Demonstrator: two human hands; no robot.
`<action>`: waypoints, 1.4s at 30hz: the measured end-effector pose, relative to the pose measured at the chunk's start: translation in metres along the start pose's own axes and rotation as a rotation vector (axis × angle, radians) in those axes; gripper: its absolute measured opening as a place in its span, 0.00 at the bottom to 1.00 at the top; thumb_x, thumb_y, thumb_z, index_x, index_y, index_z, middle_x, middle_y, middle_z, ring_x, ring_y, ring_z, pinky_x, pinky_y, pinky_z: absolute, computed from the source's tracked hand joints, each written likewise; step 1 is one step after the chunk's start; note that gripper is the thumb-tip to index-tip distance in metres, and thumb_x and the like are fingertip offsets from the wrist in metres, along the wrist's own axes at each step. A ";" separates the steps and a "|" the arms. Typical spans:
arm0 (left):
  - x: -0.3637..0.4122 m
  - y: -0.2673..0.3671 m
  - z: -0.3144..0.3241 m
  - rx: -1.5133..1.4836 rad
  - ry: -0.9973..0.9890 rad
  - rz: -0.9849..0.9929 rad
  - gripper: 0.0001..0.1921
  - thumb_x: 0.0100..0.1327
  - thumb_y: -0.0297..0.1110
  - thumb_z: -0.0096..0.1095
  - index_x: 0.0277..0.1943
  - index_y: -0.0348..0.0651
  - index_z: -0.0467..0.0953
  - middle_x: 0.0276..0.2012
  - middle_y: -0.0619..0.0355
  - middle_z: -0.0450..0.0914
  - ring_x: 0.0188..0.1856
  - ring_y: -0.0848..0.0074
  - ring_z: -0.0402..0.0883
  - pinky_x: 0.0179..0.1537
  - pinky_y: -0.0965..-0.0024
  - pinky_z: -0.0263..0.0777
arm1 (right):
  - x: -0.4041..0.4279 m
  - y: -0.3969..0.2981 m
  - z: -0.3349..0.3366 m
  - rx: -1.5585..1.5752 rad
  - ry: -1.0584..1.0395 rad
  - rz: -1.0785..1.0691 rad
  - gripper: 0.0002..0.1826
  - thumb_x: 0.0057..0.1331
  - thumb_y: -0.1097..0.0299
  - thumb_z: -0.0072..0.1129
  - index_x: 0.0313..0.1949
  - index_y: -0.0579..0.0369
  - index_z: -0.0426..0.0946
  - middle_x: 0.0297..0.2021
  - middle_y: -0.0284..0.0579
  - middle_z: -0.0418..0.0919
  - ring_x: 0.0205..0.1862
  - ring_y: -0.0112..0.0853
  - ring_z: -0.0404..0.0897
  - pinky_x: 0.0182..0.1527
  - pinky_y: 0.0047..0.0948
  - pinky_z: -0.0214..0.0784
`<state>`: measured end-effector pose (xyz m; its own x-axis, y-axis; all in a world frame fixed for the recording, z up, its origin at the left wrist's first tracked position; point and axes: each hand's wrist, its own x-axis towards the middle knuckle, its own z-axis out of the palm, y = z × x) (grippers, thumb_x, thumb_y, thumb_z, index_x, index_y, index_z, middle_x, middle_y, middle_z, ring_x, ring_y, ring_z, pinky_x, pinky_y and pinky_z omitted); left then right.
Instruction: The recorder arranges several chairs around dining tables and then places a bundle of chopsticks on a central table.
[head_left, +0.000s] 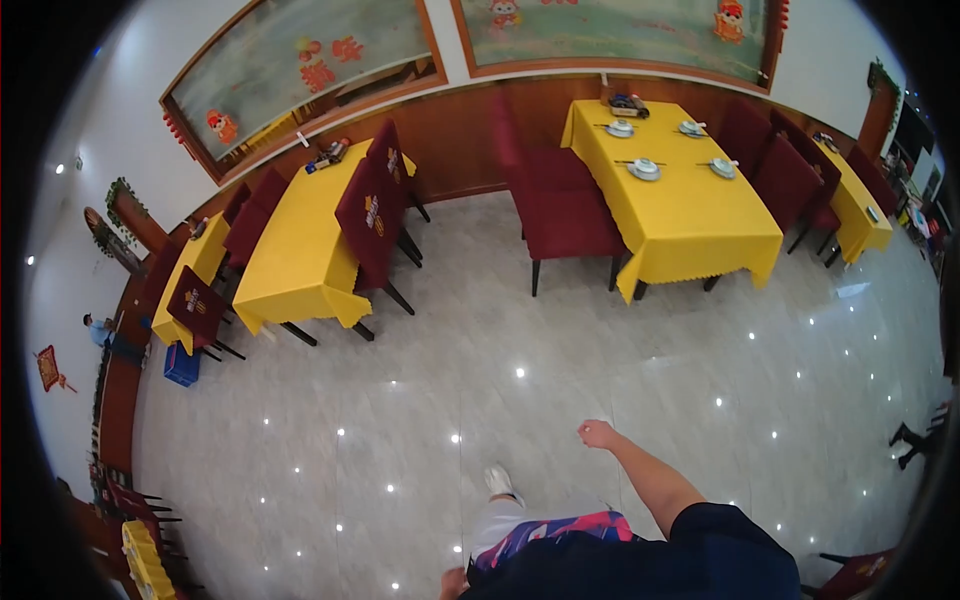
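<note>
My right hand (597, 433) is held out over the grey tiled floor, its fingers curled in, with nothing visible in it. Low beside my body, my left hand (453, 583) shows only in part at the picture's bottom edge; its fingers cannot be made out. A white shoe (498, 480) on one of my feet stands on the floor between the hands. Beyond them is a table with a yellow tablecloth (697, 210), set with bowls on plates (644, 169) and chopsticks. Neither hand touches it.
Dark red chairs (570, 217) flank the set table. Another yellow-covered table (300, 232) with chairs stands to the left, and a blue crate (181, 365) by a further one. A person in light blue (98, 330) is at the far left; dark-clad legs (911, 442) show at the right.
</note>
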<state>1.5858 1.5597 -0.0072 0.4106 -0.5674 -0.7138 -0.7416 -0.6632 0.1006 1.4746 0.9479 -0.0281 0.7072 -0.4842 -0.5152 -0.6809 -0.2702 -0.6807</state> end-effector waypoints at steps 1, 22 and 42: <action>0.007 -0.005 -0.003 -0.090 0.089 -0.018 0.19 0.64 0.43 0.65 0.53 0.41 0.82 0.36 0.55 0.85 0.39 0.69 0.86 0.34 0.60 0.80 | 0.021 -0.032 -0.010 0.044 0.016 -0.017 0.14 0.69 0.61 0.55 0.46 0.54 0.84 0.34 0.47 0.88 0.34 0.36 0.87 0.37 0.36 0.79; 0.540 -0.211 -0.469 -0.427 0.225 0.076 0.15 0.65 0.43 0.53 0.34 0.45 0.85 0.31 0.51 0.87 0.35 0.59 0.88 0.41 0.55 0.81 | 0.049 -0.049 -0.009 0.314 -0.151 0.645 0.18 0.76 0.56 0.48 0.57 0.51 0.75 0.46 0.48 0.88 0.42 0.34 0.88 0.40 0.41 0.81; 0.635 -0.159 -0.695 -0.230 0.737 0.959 0.16 0.71 0.46 0.57 0.46 0.43 0.84 0.37 0.55 0.84 0.36 0.72 0.82 0.37 0.62 0.78 | 0.566 -0.205 -0.292 0.261 0.794 0.323 0.23 0.68 0.58 0.57 0.58 0.57 0.77 0.53 0.64 0.82 0.58 0.55 0.79 0.62 0.48 0.71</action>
<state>2.3330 0.9650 0.0051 0.0078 -0.9627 0.2705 -0.8279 0.1455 0.5417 1.9589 0.4866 -0.0284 0.0825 -0.9630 -0.2564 -0.6904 0.1303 -0.7116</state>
